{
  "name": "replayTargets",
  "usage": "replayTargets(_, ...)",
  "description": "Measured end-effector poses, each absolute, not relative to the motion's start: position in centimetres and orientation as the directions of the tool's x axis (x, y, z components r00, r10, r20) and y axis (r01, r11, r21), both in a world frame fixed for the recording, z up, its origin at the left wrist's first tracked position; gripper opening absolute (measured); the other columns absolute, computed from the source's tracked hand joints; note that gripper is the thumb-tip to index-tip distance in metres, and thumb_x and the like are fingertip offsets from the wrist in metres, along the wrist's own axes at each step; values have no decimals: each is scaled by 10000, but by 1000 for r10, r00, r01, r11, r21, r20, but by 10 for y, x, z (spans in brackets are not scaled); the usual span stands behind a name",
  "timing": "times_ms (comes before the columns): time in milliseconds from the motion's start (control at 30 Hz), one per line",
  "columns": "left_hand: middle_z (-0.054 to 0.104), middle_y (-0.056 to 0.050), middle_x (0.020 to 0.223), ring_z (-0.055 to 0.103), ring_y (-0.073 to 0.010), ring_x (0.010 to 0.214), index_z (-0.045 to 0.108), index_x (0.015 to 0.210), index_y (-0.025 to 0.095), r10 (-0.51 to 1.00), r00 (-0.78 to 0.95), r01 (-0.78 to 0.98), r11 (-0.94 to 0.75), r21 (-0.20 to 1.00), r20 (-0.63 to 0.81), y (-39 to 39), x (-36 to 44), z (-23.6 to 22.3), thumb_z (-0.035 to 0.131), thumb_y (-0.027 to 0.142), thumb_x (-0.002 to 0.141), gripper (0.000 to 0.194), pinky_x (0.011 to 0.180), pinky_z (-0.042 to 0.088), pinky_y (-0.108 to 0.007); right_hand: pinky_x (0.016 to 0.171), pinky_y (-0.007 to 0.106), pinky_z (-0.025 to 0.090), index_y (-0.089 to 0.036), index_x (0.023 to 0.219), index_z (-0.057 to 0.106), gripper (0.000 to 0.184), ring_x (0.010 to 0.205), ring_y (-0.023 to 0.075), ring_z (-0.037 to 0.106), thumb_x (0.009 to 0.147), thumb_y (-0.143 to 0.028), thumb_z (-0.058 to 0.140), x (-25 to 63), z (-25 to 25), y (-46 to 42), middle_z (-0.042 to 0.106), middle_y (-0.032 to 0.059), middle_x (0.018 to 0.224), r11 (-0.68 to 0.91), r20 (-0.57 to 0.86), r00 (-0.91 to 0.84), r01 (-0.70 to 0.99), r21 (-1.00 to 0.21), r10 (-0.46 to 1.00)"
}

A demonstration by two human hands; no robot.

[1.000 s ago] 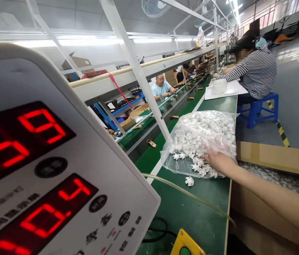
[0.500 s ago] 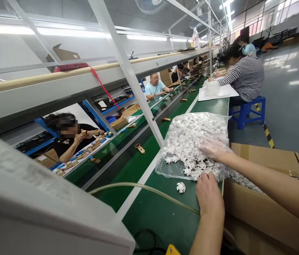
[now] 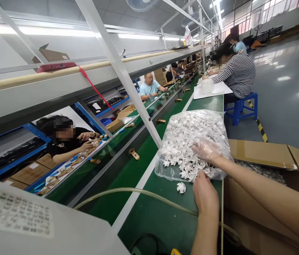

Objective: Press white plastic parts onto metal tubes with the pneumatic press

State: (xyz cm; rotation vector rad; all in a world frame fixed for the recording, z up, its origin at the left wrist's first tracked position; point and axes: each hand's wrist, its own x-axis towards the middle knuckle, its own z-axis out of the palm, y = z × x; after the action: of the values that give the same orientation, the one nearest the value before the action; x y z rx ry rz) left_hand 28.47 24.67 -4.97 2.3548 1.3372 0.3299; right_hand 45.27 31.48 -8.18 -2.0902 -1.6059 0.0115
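Taking the bag as the clock's center, a pale grey machine casing (image 3: 13,216) with a printed label sits at 8 o'clock, and a co-worker in a black shirt (image 3: 67,138) sits across the line at 9 o'clock, handling small brass parts. At 11 o'clock, a brass part (image 3: 133,154) lies on the green conveyor belt (image 3: 141,209), and farther off sits a co-worker in a light blue shirt (image 3: 149,88). A pale tube (image 3: 138,191) runs across the belt at 7 o'clock. The clear plastic bag (image 3: 191,145), packed with white plastic parts (image 3: 189,141), lies on the belt's near edge, with one loose white part (image 3: 181,187) just below it at 6 o'clock. The left hand (image 3: 205,196) presses against the bag's lower edge, fingers bent, though whether they grip it I cannot tell. The right hand (image 3: 205,150) lies on the bag with fingers spread open, not clamped. At 1 o'clock, a co-worker in a striped top (image 3: 238,74) sits on a blue stool (image 3: 241,106). An open cardboard box (image 3: 260,205) stands at 4 o'clock.
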Motion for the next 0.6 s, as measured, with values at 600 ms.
replayTargets(600,727,-80,876,676,-231,866,694,896,128,880,428,902,-429,41,-206,215,242,-13,403,3,879,317,775,528,-423,913,613,357,-269,1193,588,359,1222,382,359,927,-476,465,320,-47,287,416,98,1392,-176,137,287,833,-525,948)
